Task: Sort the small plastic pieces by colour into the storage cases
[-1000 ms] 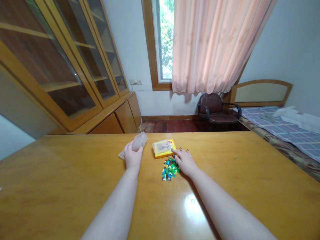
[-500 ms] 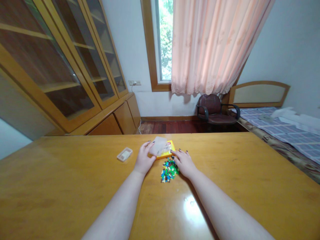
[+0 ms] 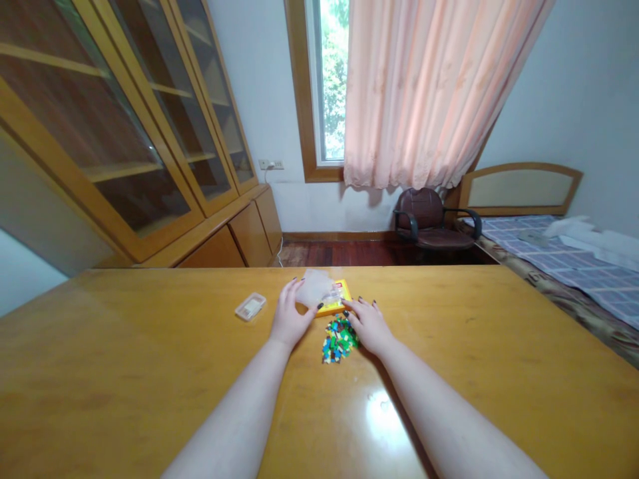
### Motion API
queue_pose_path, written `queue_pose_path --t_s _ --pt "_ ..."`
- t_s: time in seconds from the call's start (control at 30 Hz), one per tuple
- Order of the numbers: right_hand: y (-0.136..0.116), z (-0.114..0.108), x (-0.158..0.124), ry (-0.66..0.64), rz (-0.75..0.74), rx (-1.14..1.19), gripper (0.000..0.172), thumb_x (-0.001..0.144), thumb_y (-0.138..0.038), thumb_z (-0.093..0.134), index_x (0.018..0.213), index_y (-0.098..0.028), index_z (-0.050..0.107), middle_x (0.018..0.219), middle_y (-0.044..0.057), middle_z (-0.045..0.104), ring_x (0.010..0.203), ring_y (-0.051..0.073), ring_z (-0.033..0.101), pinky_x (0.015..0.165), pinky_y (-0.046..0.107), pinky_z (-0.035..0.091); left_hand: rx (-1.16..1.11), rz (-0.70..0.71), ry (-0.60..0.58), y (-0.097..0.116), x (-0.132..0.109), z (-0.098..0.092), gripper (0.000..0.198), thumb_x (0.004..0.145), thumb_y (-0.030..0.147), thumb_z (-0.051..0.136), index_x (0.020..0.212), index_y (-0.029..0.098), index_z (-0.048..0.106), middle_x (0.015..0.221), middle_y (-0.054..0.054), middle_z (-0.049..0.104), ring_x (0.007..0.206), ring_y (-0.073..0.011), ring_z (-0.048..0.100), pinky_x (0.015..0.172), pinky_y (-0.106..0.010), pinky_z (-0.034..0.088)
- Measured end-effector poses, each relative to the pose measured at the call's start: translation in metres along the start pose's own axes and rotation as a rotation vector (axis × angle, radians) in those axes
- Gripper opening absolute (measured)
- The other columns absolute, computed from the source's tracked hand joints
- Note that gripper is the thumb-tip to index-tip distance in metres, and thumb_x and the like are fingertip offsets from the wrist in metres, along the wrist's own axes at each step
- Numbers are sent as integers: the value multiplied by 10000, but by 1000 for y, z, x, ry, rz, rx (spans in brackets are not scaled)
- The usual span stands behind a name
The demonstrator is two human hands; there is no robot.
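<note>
My left hand (image 3: 289,316) grips a translucent plastic packet (image 3: 314,287) just in front of a yellow box (image 3: 333,299), and the packet partly covers that box. My right hand (image 3: 369,326) rests on the table with its fingers spread, its fingertips close to the yellow box and beside a heap of small coloured plastic bricks (image 3: 339,340). A small clear plastic case (image 3: 250,307) lies to the left of my left hand, untouched.
All of this lies on a large varnished wooden table (image 3: 124,346). Past its far edge stand a glass-fronted wooden cabinet (image 3: 150,133), a dark leather chair (image 3: 424,226) beneath a curtained window, and a bed (image 3: 564,256) with a checked cover at right.
My left hand has moved right from the clear case to the yellow box with the translucent packet, leaving the case uncovered on the table. My right hand has stayed nearly still.
</note>
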State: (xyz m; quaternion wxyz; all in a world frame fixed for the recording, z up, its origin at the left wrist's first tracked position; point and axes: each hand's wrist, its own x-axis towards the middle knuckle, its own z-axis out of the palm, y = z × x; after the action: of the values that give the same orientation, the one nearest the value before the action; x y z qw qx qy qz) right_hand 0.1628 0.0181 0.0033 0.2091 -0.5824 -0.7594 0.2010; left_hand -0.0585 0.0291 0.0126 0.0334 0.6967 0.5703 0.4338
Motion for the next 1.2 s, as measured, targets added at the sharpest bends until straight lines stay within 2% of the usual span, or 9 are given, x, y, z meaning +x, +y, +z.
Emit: queue_pose_path --t_s 0.17,0.3,0.57,0.7,0.87,0.93,1.07,1.2 --pt "0 -1 0 -11 2 -6 411 926 -363 370 1313 -296 493 1355 34 519 1320 255 355 1096 499 156 -28 1 22 -3 0 2 590 748 288 628 1292 192 420 1299 -111 484 1237 -257 446 1081 -448 354" --pt "-2 -1 0 -16 10 -6 413 924 -364 373 1312 -297 496 1356 31 517 1320 261 356 1098 498 152 -30 -20 18 -1 0 1 617 717 301 660 1280 201 427 1285 -104 500 1215 -269 461 1064 -456 363" --pt "-2 0 0 -9 13 7 413 917 -357 386 1307 -289 502 1352 32 521 1319 265 355 1098 504 148 -8 -84 89 5 3 -3 500 697 334 677 1148 201 505 1158 -94 570 1114 -281 531 984 -449 429" --pt "-1 0 0 -4 9 14 410 921 -364 383 1306 -290 503 1353 37 520 1322 257 349 1097 505 145 1 -41 87 6 3 -4 495 719 307 659 1178 199 508 1217 -101 545 1163 -272 504 1034 -448 394" --pt "-3 -1 -1 -6 16 9 414 922 -357 383 1313 -286 498 1355 34 517 1319 256 354 1099 495 147 -67 -11 29 -1 2 1 415 809 258 556 1218 210 507 1345 -109 447 1278 -248 414 1095 -444 330" --pt "-3 -2 -1 -5 18 7 412 923 -361 382 1311 -287 500 1351 35 521 1316 256 359 1099 489 149 -81 -17 7 -4 1 4 479 812 263 554 1277 204 456 1401 -126 385 1318 -259 362 1104 -464 306" --pt "-4 -2 -1 -8 16 -1 409 925 -373 379 1305 -290 506 1348 42 524 1314 252 365 1101 483 144 -77 -77 5 -8 0 11 804 710 303 672 1398 186 273 1433 -167 337 1344 -302 313 1106 -501 280" --pt "-3 -2 -1 -10 10 0 413 925 -376 373 1309 -291 499 1353 43 519 1315 254 362 1095 491 153 -108 -177 2 -11 2 13 839 715 300 666 1425 199 229 1394 -178 402 1305 -297 388 1074 -488 331"
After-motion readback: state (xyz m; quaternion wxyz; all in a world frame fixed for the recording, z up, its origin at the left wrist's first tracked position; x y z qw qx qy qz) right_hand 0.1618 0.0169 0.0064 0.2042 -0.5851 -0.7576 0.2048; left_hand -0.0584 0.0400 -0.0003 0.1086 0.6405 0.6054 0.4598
